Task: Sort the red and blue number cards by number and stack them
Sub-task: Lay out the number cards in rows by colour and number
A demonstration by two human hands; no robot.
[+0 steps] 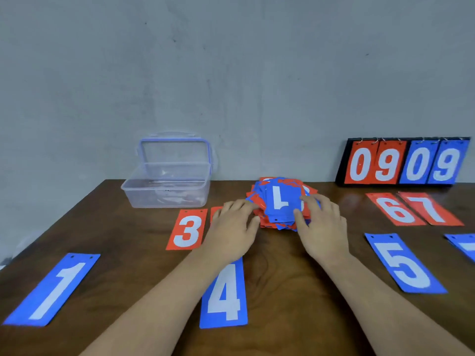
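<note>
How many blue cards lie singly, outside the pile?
4: blue 1 near left, blue 4 centre, blue 5 right, cut-off card at right edge. The left hand may hide more.
</note>
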